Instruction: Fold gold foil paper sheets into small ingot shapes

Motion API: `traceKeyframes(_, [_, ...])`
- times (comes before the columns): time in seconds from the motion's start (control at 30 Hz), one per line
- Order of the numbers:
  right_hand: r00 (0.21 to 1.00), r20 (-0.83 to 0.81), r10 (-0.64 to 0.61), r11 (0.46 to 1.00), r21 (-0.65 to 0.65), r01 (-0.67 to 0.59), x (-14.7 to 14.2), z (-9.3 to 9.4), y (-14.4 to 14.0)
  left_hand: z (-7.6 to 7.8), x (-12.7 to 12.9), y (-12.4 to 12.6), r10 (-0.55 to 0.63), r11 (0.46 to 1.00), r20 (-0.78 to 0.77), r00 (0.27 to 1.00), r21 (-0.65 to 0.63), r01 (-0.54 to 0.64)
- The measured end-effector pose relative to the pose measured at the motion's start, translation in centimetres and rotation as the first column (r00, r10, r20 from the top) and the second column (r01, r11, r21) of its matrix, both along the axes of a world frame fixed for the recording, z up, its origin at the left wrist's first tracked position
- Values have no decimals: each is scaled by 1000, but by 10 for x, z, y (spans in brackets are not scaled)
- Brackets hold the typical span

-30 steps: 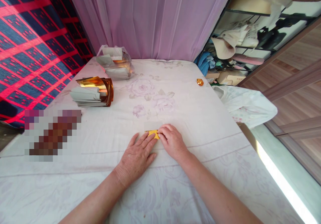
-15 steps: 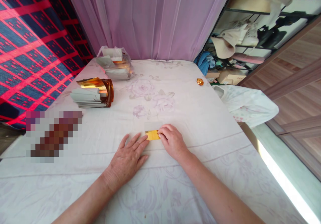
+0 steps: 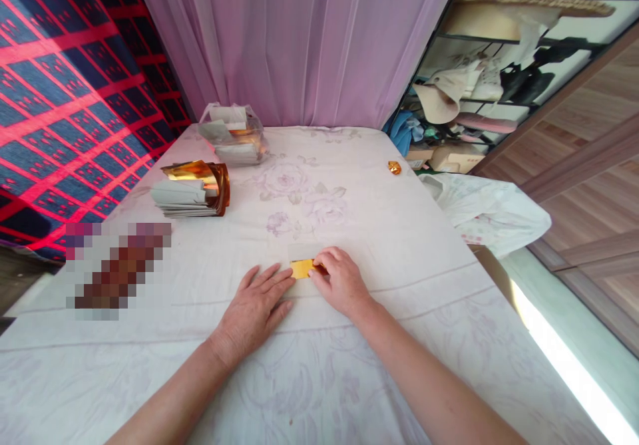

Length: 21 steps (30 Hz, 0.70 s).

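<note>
The right hand's point(image 3: 339, 282) fingertips pinched the right end of a small gold foil sheet point(image 3: 301, 269), thumb and forefinger curled tight on it while the knuckles arched above the cloth. The left hand point(image 3: 254, 308) lay flat, palm down, fingers slightly spread, their tips touching the sheet's left edge. Both forearms reached in from the near edge, converging toward the middle.

The sheet was a folded, shiny yellow-gold rectangle lying flat between the two hands, near the centre of the bed.

Underneath lay a pale bedsheet point(image 3: 379, 232) printed with faint flowers. At far left sat a stack of grey and gold papers point(image 3: 192, 189), and beyond it a clear bag of more papers point(image 3: 232, 136). A small folded gold piece point(image 3: 394, 167) lay near the far right edge. A lilac curtain point(image 3: 299, 39) hung behind, with cluttered shelves point(image 3: 474, 99) to the right.
</note>
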State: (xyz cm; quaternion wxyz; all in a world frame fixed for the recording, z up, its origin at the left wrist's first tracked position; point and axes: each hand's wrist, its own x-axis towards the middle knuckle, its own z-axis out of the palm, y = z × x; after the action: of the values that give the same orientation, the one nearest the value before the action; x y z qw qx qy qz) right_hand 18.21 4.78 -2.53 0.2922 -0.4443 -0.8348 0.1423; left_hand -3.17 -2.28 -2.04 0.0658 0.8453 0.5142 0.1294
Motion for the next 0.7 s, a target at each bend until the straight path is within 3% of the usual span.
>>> traceKeyframes(0.2, [991,104,-89,995,48,85,-9,0,-1,1,0,0,6,1000,7,1000,-3,-6])
traceKeyframes(0.43, [991,-14,132,989,-69,-132,13,-8,15,7,-2,3,14,997,32,999,-77,-12])
traceKeyframes(0.7, [980,-53,193,970,-142,-199,15,-7,23,13,-4,12,37,997,140,989,-70,-28])
